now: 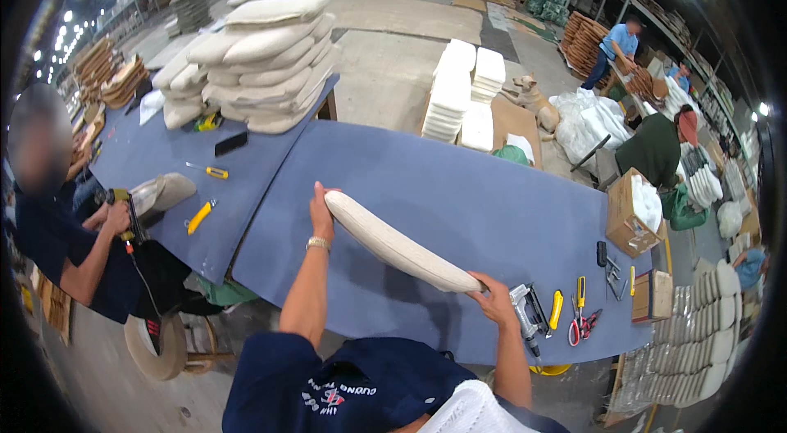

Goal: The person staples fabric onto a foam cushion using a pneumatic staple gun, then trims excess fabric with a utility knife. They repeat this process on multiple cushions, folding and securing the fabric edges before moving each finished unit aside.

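A cream upholstered seat cushion [400, 251] is held on edge above the blue-topped table [484, 212], its curved side showing. My left hand [322, 216] grips its far left end, with a watch on the wrist. At the near right end, my right hand [493, 302] is closed on the cushion's edge. The cushion hides most of the fingers of both hands. Just right of my right hand lie a pneumatic staple gun [529, 312], a yellow utility knife [556, 310], a yellow-handled screwdriver [581, 292] and red-handled pliers [589, 323].
A stack of cream cushions [270, 64] stands at the far left. At the left table, a co-worker holds a power tool [127, 216] near another cushion [168, 191]. A cardboard box [635, 216] sits on the right edge. White pads [449, 97] and a dog [537, 104] are beyond the table.
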The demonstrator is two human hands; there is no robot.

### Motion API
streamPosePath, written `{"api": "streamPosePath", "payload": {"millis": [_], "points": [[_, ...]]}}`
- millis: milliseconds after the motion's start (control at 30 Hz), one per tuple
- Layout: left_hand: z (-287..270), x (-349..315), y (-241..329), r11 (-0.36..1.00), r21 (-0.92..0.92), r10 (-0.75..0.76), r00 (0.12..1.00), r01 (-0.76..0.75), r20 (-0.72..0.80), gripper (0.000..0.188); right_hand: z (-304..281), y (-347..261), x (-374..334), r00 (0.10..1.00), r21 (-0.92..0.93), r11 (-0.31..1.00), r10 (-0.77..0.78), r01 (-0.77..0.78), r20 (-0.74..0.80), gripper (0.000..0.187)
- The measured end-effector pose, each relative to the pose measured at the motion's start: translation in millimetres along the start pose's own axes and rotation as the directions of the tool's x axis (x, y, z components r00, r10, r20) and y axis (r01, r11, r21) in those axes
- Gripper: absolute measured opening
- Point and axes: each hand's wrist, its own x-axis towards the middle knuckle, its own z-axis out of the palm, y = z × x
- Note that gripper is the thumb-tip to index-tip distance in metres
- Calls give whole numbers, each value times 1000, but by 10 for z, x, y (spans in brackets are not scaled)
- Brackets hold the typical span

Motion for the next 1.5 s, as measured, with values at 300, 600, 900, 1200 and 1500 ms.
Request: {"api": "streamPosePath", "payload": {"millis": [300,600,900,1200,1500], "points": [[1864,-1838,1649,355,652,617,692,-670,376,33,-943,-1166,528,831,-66,870,-487,488,-268,55],[2129,-2838,1724,494,619,32,724,-611,689,55,-1867,-63,882,638,2,879,-345,477,-689,44],[2730,-3281,890,823,75,478,758,-563,444,46,-2252,-138,930,743,402,725,-222,559,-632,53],[2806,-3370,972,706,286,521,748,-648,410,72,-1707,-919,1008,754,396,671,-391,626,-528,49],[3018,-3096,1289,774,297,399,794,-560,459,65,-1568,-902,1135,749,163,796,-449,583,-487,65]]}}
